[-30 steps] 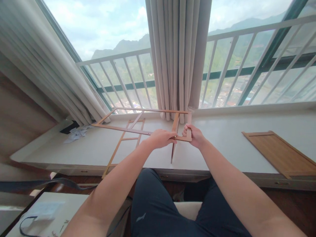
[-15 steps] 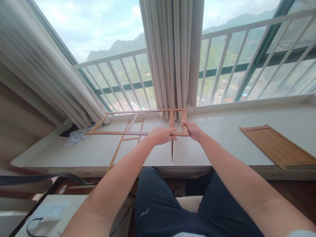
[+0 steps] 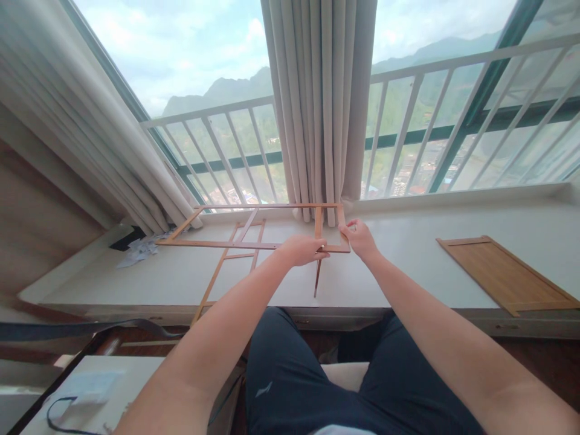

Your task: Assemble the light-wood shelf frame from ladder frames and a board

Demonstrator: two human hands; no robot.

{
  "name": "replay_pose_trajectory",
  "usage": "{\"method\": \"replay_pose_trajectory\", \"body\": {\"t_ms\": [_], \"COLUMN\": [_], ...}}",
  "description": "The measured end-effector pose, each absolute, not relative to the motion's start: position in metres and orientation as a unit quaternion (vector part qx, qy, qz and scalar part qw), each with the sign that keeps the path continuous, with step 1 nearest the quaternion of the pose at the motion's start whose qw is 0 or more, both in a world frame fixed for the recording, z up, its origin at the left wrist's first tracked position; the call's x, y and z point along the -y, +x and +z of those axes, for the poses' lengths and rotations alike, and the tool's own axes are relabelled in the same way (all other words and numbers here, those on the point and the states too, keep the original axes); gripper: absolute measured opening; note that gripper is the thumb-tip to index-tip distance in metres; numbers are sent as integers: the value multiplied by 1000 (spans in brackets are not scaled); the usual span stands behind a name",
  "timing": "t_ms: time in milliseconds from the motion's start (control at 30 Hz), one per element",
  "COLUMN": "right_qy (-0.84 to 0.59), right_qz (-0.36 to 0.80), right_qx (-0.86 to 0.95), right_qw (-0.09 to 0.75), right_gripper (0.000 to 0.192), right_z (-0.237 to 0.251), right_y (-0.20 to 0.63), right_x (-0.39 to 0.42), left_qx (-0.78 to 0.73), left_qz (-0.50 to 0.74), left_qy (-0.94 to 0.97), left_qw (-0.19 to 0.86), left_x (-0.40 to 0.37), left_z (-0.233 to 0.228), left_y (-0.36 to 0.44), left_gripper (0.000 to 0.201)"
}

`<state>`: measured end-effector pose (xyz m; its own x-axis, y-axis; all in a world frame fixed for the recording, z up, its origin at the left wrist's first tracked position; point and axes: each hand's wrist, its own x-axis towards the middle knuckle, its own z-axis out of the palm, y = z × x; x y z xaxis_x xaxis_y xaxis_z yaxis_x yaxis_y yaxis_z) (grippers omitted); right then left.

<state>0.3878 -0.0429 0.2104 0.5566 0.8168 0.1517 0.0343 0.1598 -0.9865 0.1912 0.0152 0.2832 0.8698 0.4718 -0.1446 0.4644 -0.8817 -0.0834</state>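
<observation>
A thin wooden frame (image 3: 217, 244) of slats is held level above the white window ledge (image 3: 408, 266). My left hand (image 3: 302, 249) grips its near rail close to a cross slat. At the frame's right near corner, my right hand (image 3: 360, 237) pinches the wood with fingers and thumb. A second slatted wooden frame (image 3: 226, 266) lies flat on the ledge beneath it, reaching over the ledge's front edge. Below my left hand a short dark slat (image 3: 318, 279) points down toward the ledge.
A flat wooden panel (image 3: 502, 275) lies on the ledge at the right. Crumpled white paper (image 3: 138, 249) and a dark object (image 3: 127, 237) sit at the ledge's left end. Curtains (image 3: 319, 103) hang at centre and left, before a railed window. A white table with a cable (image 3: 67, 402) stands at lower left.
The frame has been tipped from a slant to nearly level. My right hand has shifted from a full grip on the right end to a pinch at its corner.
</observation>
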Motion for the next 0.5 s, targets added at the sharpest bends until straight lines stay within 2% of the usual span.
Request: {"method": "replay_pose_trajectory", "body": {"t_ms": [67, 133, 267, 367, 500], "right_qy": [-624, -632, -588, -553, -549], "right_qz": [159, 99, 126, 143, 107], "right_qx": [417, 482, 587, 634, 658], "right_qw": [642, 599, 543, 521, 503], "right_gripper": [23, 12, 3, 10, 16], "right_z": [219, 227, 237, 237, 234], "right_y": [380, 371, 353, 343, 339], "right_x": [55, 68, 86, 91, 91], "left_qx": [247, 250, 252, 243, 238], "left_qz": [82, 84, 79, 74, 74], "left_qy": [-965, -964, -964, -967, -968], "left_qw": [28, 31, 26, 20, 16], "left_x": [-15, -16, -22, -26, -25], "left_z": [283, 282, 278, 277, 279], "left_y": [189, 186, 180, 177, 177], "left_gripper": [50, 52, 52, 51, 52]}}
